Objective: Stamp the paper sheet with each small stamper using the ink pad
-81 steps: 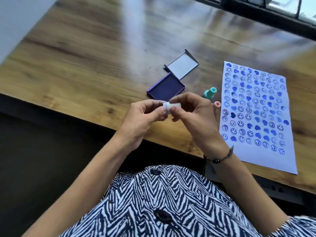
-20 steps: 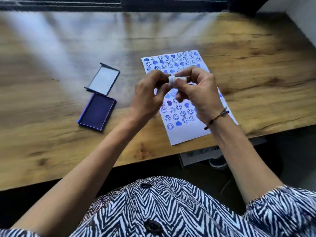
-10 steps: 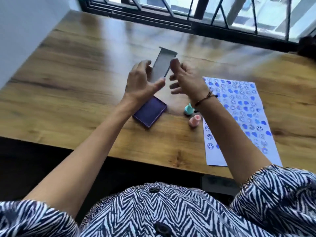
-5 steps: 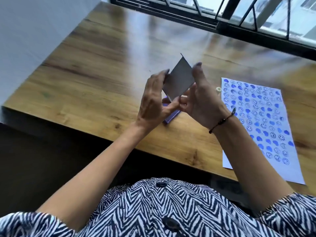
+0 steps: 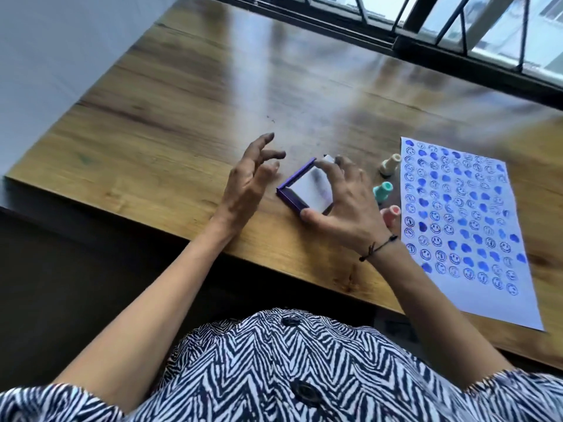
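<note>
Pressing down from above, the right hand spans the ink pad: thumb at its near corner, fingertips curled over the far edge, palm arched clear of the pale lid that now covers the purple case. That grip looks meant to seat the lid squarely, which suggests the inking is finished rather than starting. The left hand hovers just beside the pad's left edge, fingers spread and holding nothing, dark smudges showing on the fingertips; it seems placed to steady the case if it slides.

Just right of the pad, three small stampers stand upright in a loose row on the wooden table: a cream stamper farthest, a teal stamper in the middle, and a pink stamper nearest, partly behind the right hand. Parked between pad and paper, they stay within easy reach of either.

Beyond them lies the paper sheet, flat, its near corner over the table's edge, already filled with rows of blue smiley and heart prints.
</note>
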